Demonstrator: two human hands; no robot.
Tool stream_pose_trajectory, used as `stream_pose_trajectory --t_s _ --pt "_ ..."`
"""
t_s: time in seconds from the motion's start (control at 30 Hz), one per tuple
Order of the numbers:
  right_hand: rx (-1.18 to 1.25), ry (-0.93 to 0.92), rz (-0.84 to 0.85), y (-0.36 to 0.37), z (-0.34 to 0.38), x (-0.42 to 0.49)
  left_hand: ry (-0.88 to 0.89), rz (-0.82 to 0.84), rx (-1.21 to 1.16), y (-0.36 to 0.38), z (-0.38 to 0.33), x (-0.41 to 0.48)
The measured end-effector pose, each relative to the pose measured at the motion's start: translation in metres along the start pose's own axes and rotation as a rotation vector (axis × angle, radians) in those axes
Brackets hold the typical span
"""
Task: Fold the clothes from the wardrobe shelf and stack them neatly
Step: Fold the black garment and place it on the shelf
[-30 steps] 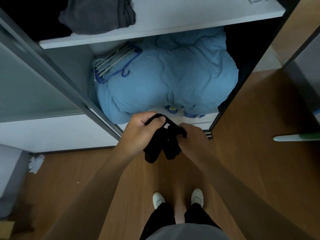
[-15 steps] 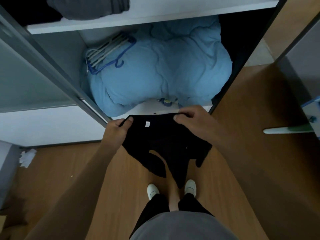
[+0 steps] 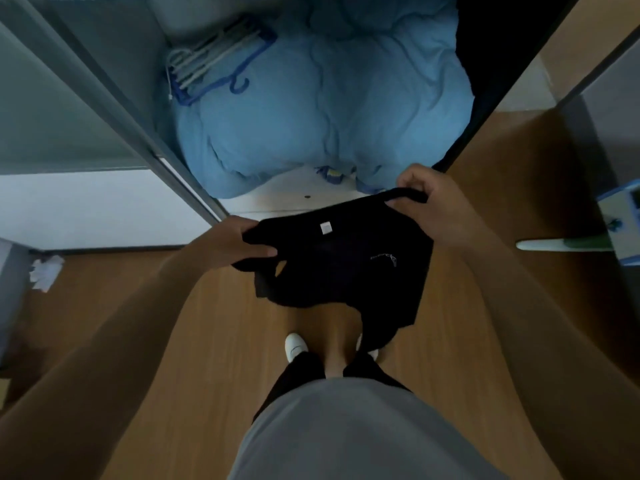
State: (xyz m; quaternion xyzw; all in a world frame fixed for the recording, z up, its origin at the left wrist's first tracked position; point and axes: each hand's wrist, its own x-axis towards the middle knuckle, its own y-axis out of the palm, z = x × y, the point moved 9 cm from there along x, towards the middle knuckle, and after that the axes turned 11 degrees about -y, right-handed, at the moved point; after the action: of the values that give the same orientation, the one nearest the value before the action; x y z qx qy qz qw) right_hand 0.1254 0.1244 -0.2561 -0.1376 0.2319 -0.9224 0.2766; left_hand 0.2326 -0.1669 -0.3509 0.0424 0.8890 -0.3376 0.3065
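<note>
Head view, from left to right: crumpled paper (image 3: 46, 271) lies on the wooden floor (image 3: 166, 334) at the far left, and a bunch of hangers (image 3: 214, 60) rests on a blue duvet (image 3: 329, 109) inside the wardrobe.

The left grip (image 3: 235, 242) is clamped on the left corner of a black garment's (image 3: 346, 278) top edge, with the thumb on top and the fingers curled under. The garment hangs in the air over the floor, in front of the wardrobe's bottom shelf (image 3: 287, 202) and above the person's shoes (image 3: 295, 346). It touches no surface. A white label (image 3: 325, 228) near the top edge faces up, and a small pale logo (image 3: 384, 260) sits further right. The right grip (image 3: 429, 206) pinches the other corner, fingers closed round the hem.

The held edge runs left to right, with its right end farther away. The long axis appears to drop from that edge towards the feet, and the lower part hangs uneven and bunched.

As for progress, this piece looks spread for folding but has no fold in it yet. No folded stack is in view, so how much of the whole job is done cannot be judged. Folding and stacking this piece remain.
</note>
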Motion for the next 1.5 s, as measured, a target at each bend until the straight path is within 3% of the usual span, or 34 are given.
stream_pose_trajectory --t_s 0.1,0.2,0.37,0.47,0.57,0.7,0.9,1.13,1.3,1.5 --pt "-0.150 0.030 -0.043 0.000 -0.019 -0.001 0.039 -0.192 -0.199 -0.019 -0.010 0.000" --pt "-0.277 0.146 -0.144 -0.004 -0.041 -0.008 0.029 -0.221 -0.240 -0.017 -0.026 0.000" --pt "-0.088 0.393 -0.266 0.022 -0.055 -0.021 -0.186 -0.301 -0.619 0.002 -0.032 0.001" --pt "0.209 0.491 -0.276 0.058 -0.047 -0.027 -0.215 -0.175 -0.765 0.029 -0.048 0.002" --pt "0.349 0.386 -0.213 0.086 -0.022 -0.019 -0.108 -0.023 -0.706 0.052 -0.074 0.002" --pt "0.363 0.325 -0.107 0.100 -0.006 -0.011 0.107 0.009 -0.504 0.059 -0.102 -0.003" --pt "0.326 0.355 -0.117 0.091 -0.005 -0.011 0.299 -0.201 -0.193 0.045 -0.119 -0.014" --pt "0.311 0.412 -0.168 0.074 0.002 -0.015 0.355 -0.158 -0.172 0.050 -0.130 -0.029" --pt "0.185 0.213 -0.020 0.063 0.039 -0.009 0.388 -0.115 -0.277 0.038 -0.136 -0.033" --pt "-0.082 -0.096 -0.308 0.012 0.072 -0.014 0.390 -0.093 -0.315 0.031 -0.147 -0.037"
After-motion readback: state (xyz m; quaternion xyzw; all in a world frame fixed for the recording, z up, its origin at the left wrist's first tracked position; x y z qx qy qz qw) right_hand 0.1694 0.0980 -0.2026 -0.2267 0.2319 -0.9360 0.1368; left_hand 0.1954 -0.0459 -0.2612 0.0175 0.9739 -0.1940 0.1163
